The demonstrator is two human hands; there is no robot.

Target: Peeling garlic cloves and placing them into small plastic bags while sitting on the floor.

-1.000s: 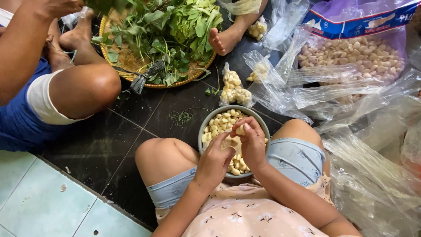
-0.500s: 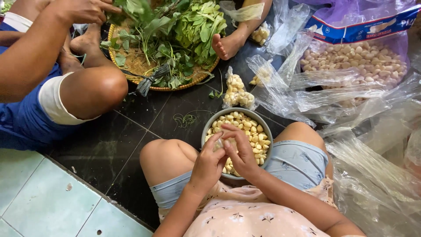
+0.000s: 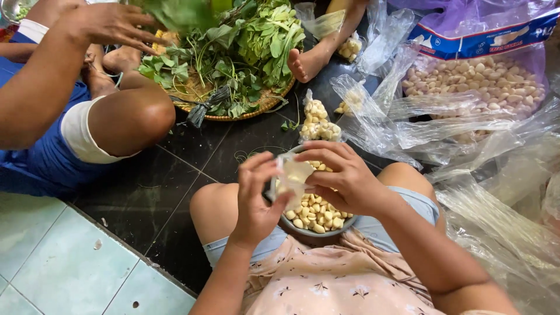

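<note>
Left hand point(image 3: 256, 195) and right hand point(image 3: 344, 175) raised together over the grey metal bowl of peeled garlic cloves point(image 3: 315, 213) in the lap, each grip closed on one small clear plastic bag point(image 3: 290, 178) held between them just above the bowl. Beyond the knees on the dark tiled floor point(image 3: 146, 192): a filled little bag of garlic cloves point(image 3: 318, 119), a round woven tray of green leafy herbs point(image 3: 233, 52), another person's hand point(image 3: 108, 23) at the leaves. To the right, a large open plastic sack of peeled garlic point(image 3: 478, 81) among loose clear bags.
</note>
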